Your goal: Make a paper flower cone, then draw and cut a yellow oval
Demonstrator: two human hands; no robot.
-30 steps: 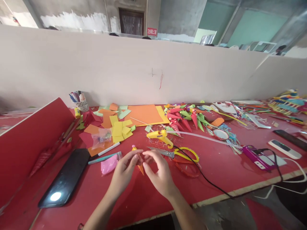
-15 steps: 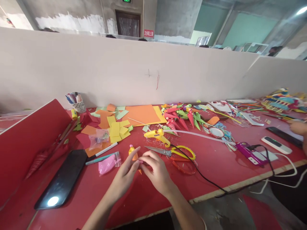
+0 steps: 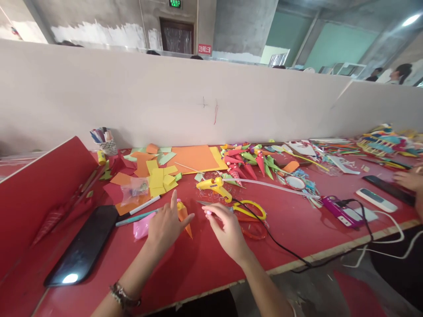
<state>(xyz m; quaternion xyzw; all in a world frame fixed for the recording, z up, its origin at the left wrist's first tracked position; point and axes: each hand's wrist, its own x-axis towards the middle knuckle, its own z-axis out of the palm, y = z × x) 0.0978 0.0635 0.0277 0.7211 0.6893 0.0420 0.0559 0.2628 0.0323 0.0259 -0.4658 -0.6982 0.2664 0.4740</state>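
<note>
My left hand (image 3: 165,225) is open, index finger and thumb spread, over the table beside an orange paper cone (image 3: 185,220). The cone lies on the red surface with a yellow band and a small pink tip at its upper end, partly behind my hand. My right hand (image 3: 228,233) pinches a small pale pink ball (image 3: 209,212) between thumb and fingertips, apart from the cone. A bag of pink clay-like material (image 3: 141,226) lies left of my left hand, partly covered. Beyond my right hand are scissors (image 3: 253,210) with yellow handles and a yellow glue gun (image 3: 214,187).
A black phone (image 3: 82,246) lies at the left. Paper pieces (image 3: 160,178) and a pile of red and green cones (image 3: 251,160) spread along the back. A black cord runs from the glue gun to a purple power strip (image 3: 340,211). Another person's hand (image 3: 408,178) is at the right.
My hands have moved apart: the left opened and shifted left, the right drew back right with the pink ball in its pinch. The orange cone now shows more fully between them.
</note>
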